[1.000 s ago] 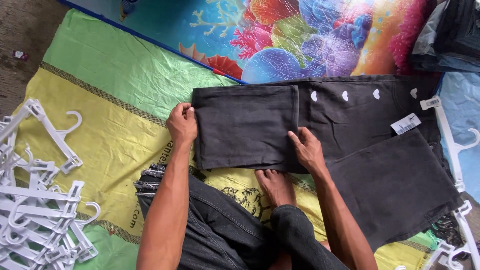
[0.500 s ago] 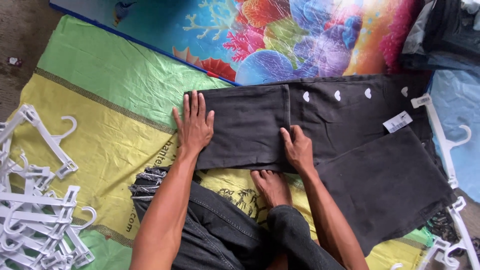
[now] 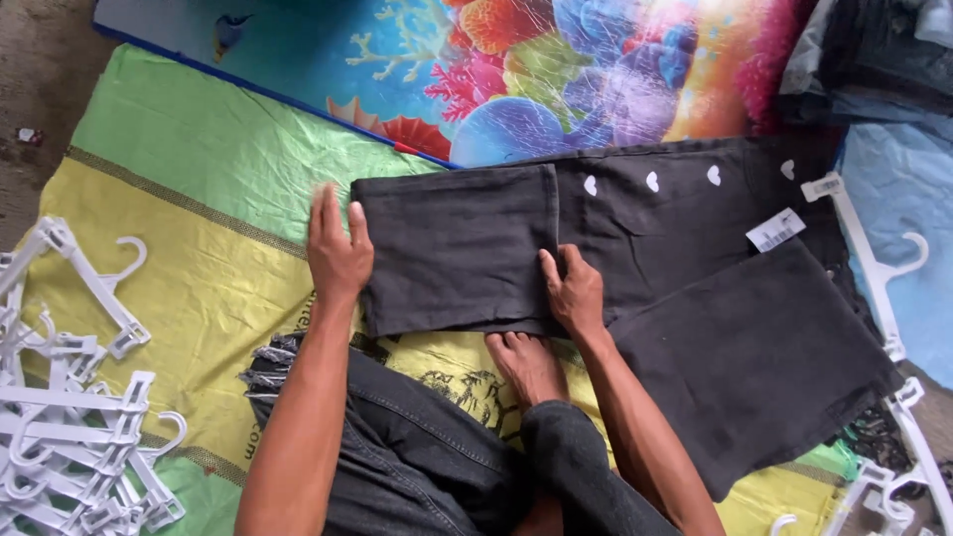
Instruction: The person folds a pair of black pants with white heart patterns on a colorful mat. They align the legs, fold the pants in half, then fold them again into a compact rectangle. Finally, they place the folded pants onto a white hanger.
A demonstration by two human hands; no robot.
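Black trousers (image 3: 457,248): left hand (image 3: 338,253) flat on fold edge, fingers together; right hand (image 3: 574,293) flat, pressing.

Open mat (image 3: 199,169) left of hands, white hangers (image 3: 69,417) beyond.

Black trousers (image 3: 635,258) carry small white hearts (image 3: 652,182). Under them lies a green-and-yellow sheet (image 3: 199,199); beyond them, a mat (image 3: 516,69) printed with bright coral on blue. Left of them, white hangers (image 3: 69,397).
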